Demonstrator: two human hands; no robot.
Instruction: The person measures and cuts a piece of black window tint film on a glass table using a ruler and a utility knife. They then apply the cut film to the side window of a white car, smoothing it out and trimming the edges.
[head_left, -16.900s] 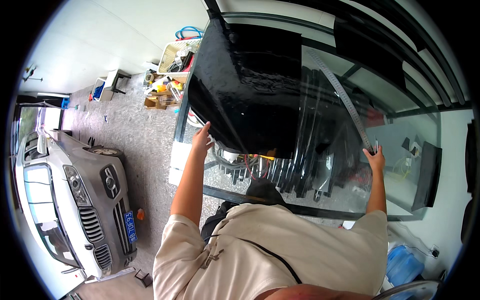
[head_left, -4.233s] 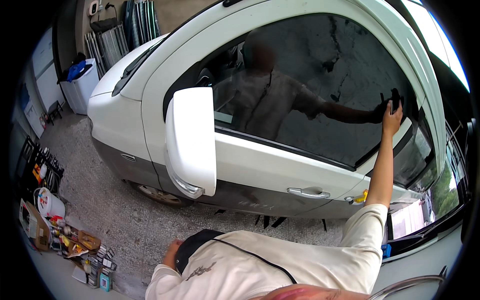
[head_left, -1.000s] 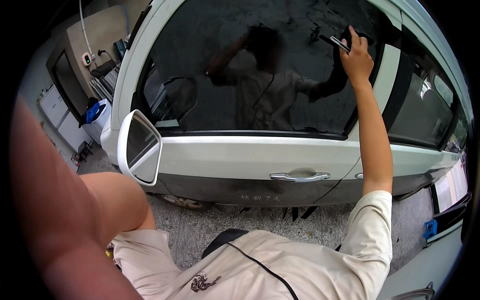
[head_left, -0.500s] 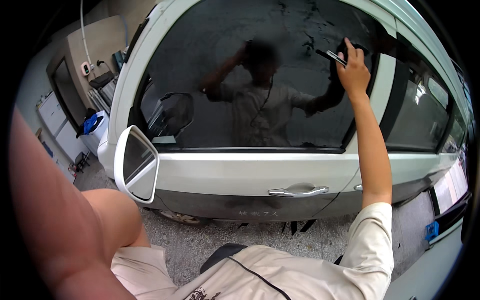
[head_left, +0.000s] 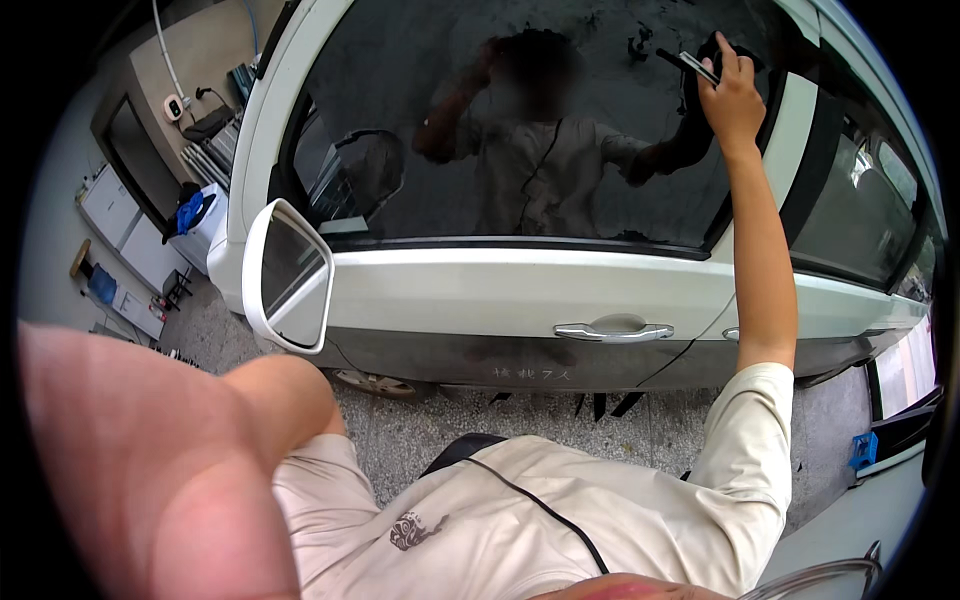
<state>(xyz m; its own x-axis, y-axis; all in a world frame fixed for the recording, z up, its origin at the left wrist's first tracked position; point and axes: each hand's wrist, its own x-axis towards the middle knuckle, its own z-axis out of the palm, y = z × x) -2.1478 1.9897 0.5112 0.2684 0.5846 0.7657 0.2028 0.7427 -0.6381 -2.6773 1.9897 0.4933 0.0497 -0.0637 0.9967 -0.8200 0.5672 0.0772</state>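
My right hand is raised to the upper rear part of the dark front side window of a white and grey car. Its index finger stretches up against or very close to the glass. The other fingers close around a slim silver and black tool, whose exact kind I cannot make out. Dark patchy marks show on the glass left of this hand. My left hand looms large and blurred at the lower left, very near the camera; its fingers are hidden.
A white side mirror juts from the car at left, and a chrome door handle lies below the window. At far left stand white cabinets. A blue crate and a pale car body are at lower right.
The view has tilted down, so the car sits higher in the picture. My right hand stays near the same part of the window. More of my left hand shows at the lower left.
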